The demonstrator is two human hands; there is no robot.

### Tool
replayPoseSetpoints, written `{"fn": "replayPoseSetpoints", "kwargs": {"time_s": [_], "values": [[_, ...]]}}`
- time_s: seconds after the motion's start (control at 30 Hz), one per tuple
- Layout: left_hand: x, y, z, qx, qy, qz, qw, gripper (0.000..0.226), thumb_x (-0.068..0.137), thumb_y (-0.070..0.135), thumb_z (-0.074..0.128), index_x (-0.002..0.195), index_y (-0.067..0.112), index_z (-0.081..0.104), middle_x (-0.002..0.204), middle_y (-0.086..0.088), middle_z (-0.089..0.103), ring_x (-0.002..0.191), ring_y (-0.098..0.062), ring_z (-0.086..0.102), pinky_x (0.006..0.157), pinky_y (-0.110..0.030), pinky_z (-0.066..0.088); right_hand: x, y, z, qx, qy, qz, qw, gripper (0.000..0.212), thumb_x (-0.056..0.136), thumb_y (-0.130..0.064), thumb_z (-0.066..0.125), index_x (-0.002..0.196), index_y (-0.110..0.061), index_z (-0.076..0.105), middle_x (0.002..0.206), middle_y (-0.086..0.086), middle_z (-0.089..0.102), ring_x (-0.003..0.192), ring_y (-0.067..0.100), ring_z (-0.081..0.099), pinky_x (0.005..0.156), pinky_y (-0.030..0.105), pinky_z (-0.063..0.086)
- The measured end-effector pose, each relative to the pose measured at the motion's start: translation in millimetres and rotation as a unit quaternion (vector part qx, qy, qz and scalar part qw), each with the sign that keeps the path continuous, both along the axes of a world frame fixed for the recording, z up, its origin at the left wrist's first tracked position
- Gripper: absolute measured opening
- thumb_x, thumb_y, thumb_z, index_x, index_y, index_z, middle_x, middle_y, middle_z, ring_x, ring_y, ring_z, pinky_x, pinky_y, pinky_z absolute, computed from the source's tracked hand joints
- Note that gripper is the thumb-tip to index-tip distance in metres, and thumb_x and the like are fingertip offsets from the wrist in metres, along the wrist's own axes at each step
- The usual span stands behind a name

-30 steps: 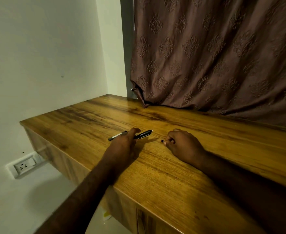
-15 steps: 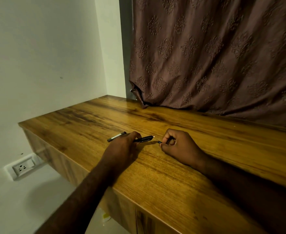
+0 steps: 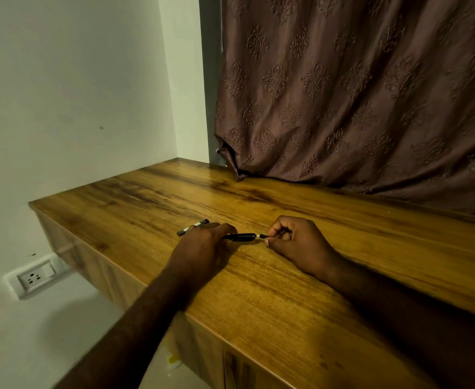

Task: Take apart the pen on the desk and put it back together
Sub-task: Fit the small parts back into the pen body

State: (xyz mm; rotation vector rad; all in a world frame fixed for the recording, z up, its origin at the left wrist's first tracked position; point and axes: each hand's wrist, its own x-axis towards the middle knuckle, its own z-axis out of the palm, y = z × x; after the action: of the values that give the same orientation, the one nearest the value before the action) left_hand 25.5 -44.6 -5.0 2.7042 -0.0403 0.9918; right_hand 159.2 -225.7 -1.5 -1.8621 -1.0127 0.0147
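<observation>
The left hand (image 3: 202,248) holds the black pen barrel (image 3: 240,237) low on the table (image 3: 287,304), its grip clamped round it. The right hand (image 3: 298,245) has its grip pinched on a small black end piece (image 3: 263,236) just beside the barrel's tip. Another pen part (image 3: 193,227) lies behind the left hand.

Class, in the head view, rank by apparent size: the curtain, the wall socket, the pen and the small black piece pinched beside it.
curtain
wall socket and pen, unranked: similar length, and the left hand hides part of the pen
small black piece last
</observation>
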Motion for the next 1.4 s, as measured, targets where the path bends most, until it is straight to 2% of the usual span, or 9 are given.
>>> {"fn": "replayPoseSetpoints", "kwargs": {"time_s": [0.2, 0.53, 0.67, 0.8, 1.0, 1.07, 1.2, 1.3, 1.4], "values": [[4, 3, -4, 0.028, 0.000, 0.008, 1.000, 0.017, 0.093, 0.037, 0.057, 0.101, 0.026, 0.067, 0.080, 0.008, 0.064, 0.065, -0.010, 0.057, 0.063, -0.025, 0.038, -1, 0, 0, -0.007, -0.005, 0.000, 1.000, 0.009, 0.080, -0.009, 0.074, 0.080, -0.011, 0.066, 0.043, -0.021, 0.053, 0.038, -0.002, 0.040, 0.042, 0.011, 0.031], [1, 0, 0, 0.016, -0.002, -0.004, 1.000, 0.034, 0.092, 0.045, 0.044, 0.102, 0.024, 0.068, 0.081, 0.007, 0.066, 0.065, -0.009, 0.058, 0.061, -0.025, 0.043, -2, 1, 0, -0.024, -0.022, -0.013, 0.999, 0.013, 0.079, -0.010, 0.075, 0.076, -0.017, 0.065, 0.042, -0.018, 0.053, 0.038, -0.002, 0.043, 0.043, 0.012, 0.032], [3, 2, -2, 0.030, -0.002, 0.000, 1.000, 0.019, 0.093, 0.038, 0.056, 0.102, 0.026, 0.067, 0.077, 0.013, 0.059, 0.063, -0.004, 0.051, 0.061, -0.023, 0.036, -3, 0, 1, -0.028, -0.022, -0.007, 0.999, 0.008, 0.080, -0.012, 0.075, 0.079, -0.015, 0.067, 0.042, -0.022, 0.053, 0.039, -0.003, 0.042, 0.044, 0.014, 0.033], [3, 2, -1, 0.037, -0.001, -0.003, 0.999, 0.018, 0.092, 0.034, 0.059, 0.102, 0.023, 0.069, 0.080, 0.008, 0.066, 0.064, -0.006, 0.053, 0.060, -0.022, 0.038, -5, 0, 1, -0.028, -0.022, 0.005, 0.999, 0.005, 0.083, -0.016, 0.072, 0.081, -0.015, 0.068, 0.043, -0.019, 0.052, 0.039, 0.000, 0.039, 0.046, 0.022, 0.032], [3, 0, -1, 0.017, 0.004, -0.031, 0.999, 0.020, 0.094, 0.032, 0.056, 0.103, 0.020, 0.068, 0.082, 0.003, 0.067, 0.067, -0.013, 0.057, 0.056, -0.027, 0.043, -6, 3, 2, -0.026, -0.008, 0.017, 0.999, 0.004, 0.088, -0.021, 0.067, 0.083, -0.021, 0.067, 0.062, -0.011, 0.058, 0.054, 0.000, 0.048, 0.055, 0.026, 0.043], [1, 0, 0, 0.008, 0.005, -0.039, 0.999, 0.022, 0.095, 0.034, 0.053, 0.106, 0.021, 0.067, 0.083, 0.004, 0.067, 0.068, -0.012, 0.057, 0.057, -0.028, 0.045, -8, 5, 3, -0.029, 0.002, 0.022, 0.999, 0.008, 0.091, -0.022, 0.063, 0.083, -0.022, 0.066, 0.070, -0.008, 0.063, 0.060, 0.005, 0.053, 0.059, 0.032, 0.047], [-2, -3, 3, -0.011, -0.006, -0.048, 0.999, 0.034, 0.092, 0.040, 0.046, 0.109, 0.020, 0.068, 0.085, 0.004, 0.067, 0.067, -0.009, 0.059, 0.055, -0.027, 0.048, -15, 7, 5, -0.008, 0.060, 0.042, 0.997, 0.020, 0.098, -0.022, 0.051, 0.080, -0.019, 0.061, 0.075, 0.001, 0.066, 0.047, -0.001, 0.051, 0.052, 0.025, 0.045], [-4, -7, 5, -0.011, -0.016, -0.053, 0.998, 0.036, 0.091, 0.040, 0.046, 0.110, 0.017, 0.068, 0.083, 0.002, 0.066, 0.064, -0.010, 0.058, 0.054, -0.026, 0.045, -16, 8, 8, 0.030, 0.111, 0.060, 0.992, 0.026, 0.100, -0.024, 0.047, 0.082, -0.012, 0.062, 0.074, 0.005, 0.066, 0.045, 0.005, 0.049, 0.051, 0.028, 0.044], [-4, -6, 5, -0.031, -0.025, -0.053, 0.998, 0.035, 0.091, 0.040, 0.047, 0.107, 0.016, 0.067, 0.081, 0.000, 0.067, 0.064, -0.012, 0.058, 0.055, -0.028, 0.043, -16, 7, 10, 0.065, 0.140, 0.069, 0.986, 0.010, 0.096, -0.020, 0.056, 0.095, -0.013, 0.063, 0.074, 0.002, 0.064, 0.048, 0.011, 0.050, 0.050, 0.027, 0.044]]}}
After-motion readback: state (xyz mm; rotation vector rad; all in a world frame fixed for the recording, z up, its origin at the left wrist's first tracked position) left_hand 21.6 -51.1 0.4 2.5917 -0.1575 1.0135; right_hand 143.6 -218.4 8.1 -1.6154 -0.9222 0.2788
